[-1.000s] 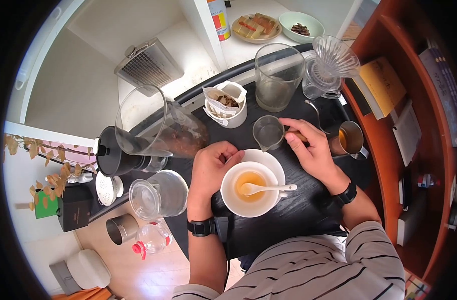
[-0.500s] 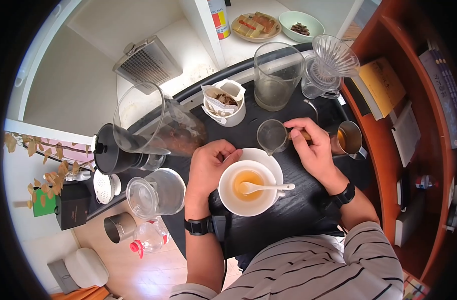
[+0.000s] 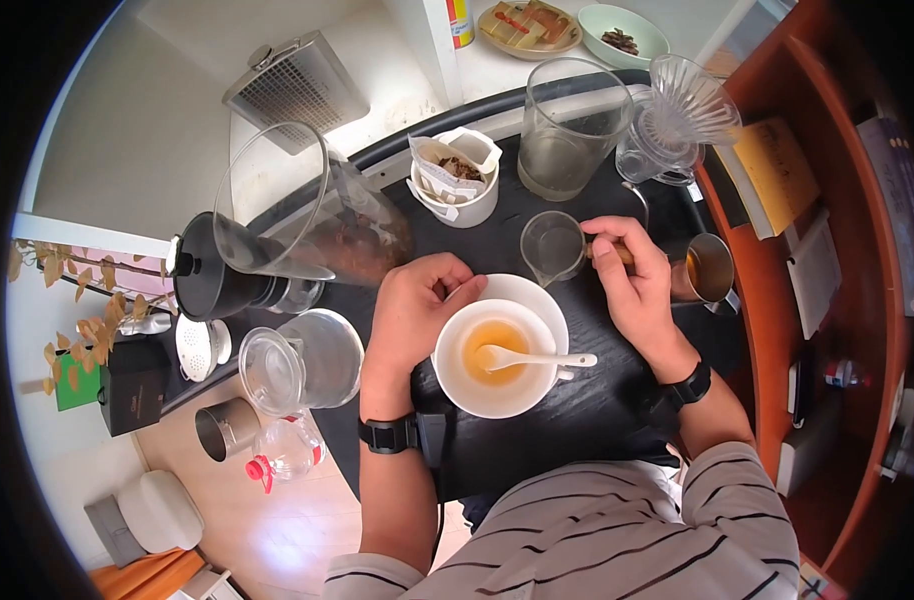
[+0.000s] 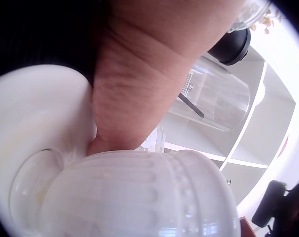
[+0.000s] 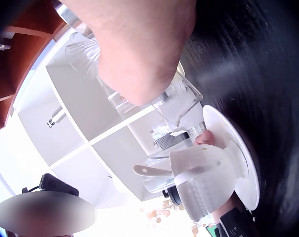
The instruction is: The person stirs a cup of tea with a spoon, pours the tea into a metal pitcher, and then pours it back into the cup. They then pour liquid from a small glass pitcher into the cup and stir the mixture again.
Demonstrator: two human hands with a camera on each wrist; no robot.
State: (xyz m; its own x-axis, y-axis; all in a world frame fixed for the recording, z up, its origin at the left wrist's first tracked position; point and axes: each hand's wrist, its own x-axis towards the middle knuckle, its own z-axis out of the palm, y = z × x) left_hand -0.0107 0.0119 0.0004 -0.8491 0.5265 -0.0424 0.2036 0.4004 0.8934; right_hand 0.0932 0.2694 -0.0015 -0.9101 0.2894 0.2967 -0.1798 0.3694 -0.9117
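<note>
A white cup (image 3: 455,372) with amber liquid (image 3: 493,345) stands over a white saucer (image 3: 537,298). A white spoon (image 3: 547,359) rests in the cup, its handle lying across the rim to the right. My left hand (image 3: 417,312) pinches the saucer's left edge, the thumb on its rim and the other fingers curled. Beyond the saucer is a small glass pitcher (image 3: 554,247) with a spout and wooden handle. My right hand (image 3: 634,283) grips that handle with thumb and fingers. In the right wrist view the cup (image 5: 203,182) and saucer (image 5: 248,182) appear side-on.
Around the black table (image 3: 567,430) stand a white cup holding a drip bag (image 3: 457,180), a tall glass (image 3: 567,150), a glass dripper (image 3: 692,105), a metal mug (image 3: 707,268), a large clear vessel (image 3: 357,220) and a lidded glass jar (image 3: 312,360).
The right-hand fingers have shifted from the pitcher's rim onto its handle, and the pitcher has moved slightly right relative to the saucer. The left hand stays on the saucer; the head view has shifted.
</note>
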